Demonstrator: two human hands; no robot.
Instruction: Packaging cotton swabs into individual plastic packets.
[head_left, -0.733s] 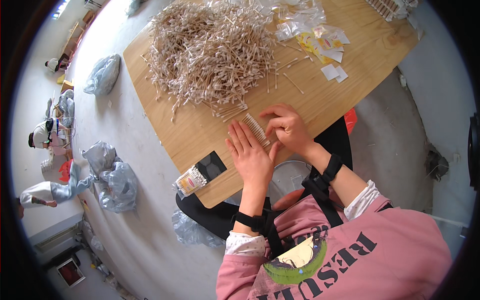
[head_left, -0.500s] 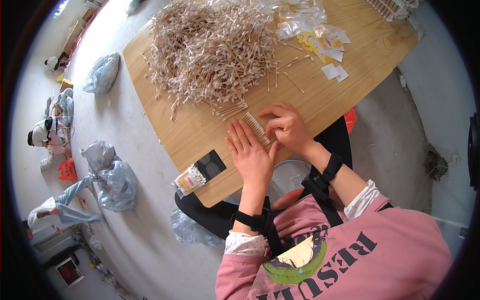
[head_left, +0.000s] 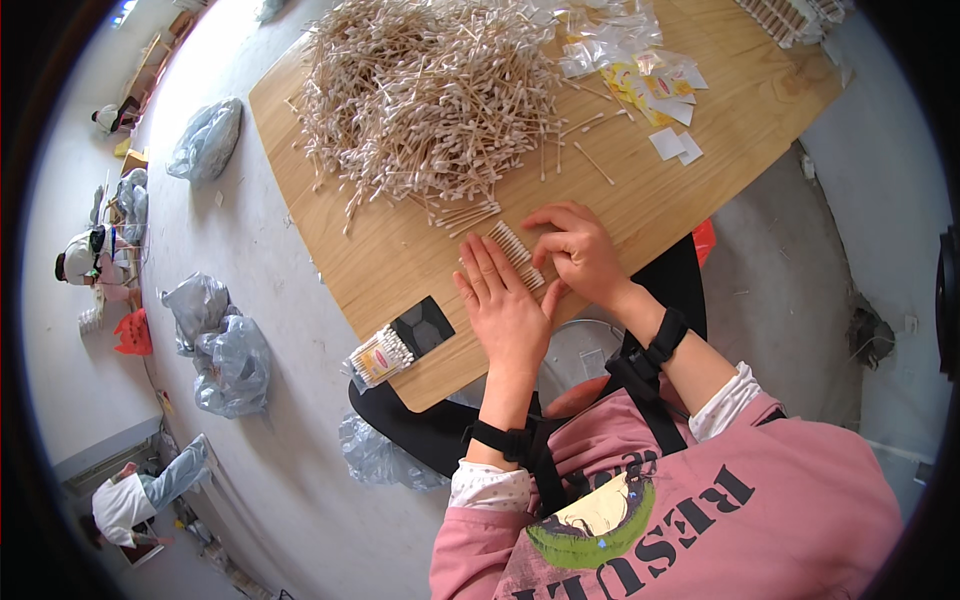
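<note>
Swab row (head_left: pixel 517 253) partly under flat left hand (head_left: pixel 505 315), curled right hand (head_left: pixel 583 258) alongside, its grip unclear

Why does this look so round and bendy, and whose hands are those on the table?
There's no robot here. Those are a person's own two bare hands. The person wears a fisheye camera on their head, looking down. It sees very wide, so straight edges come out curved.

On the wooden table there's a big heap of cotton swabs. Near the table's corner sit a pack of swabs and a dark flat square. Farther off are clear plastic bags and small white cards.

The left hand is spread flat by a neat row of swabs. The right hand is curled on the row's other side; I can't tell whether it's holding anything.
</note>
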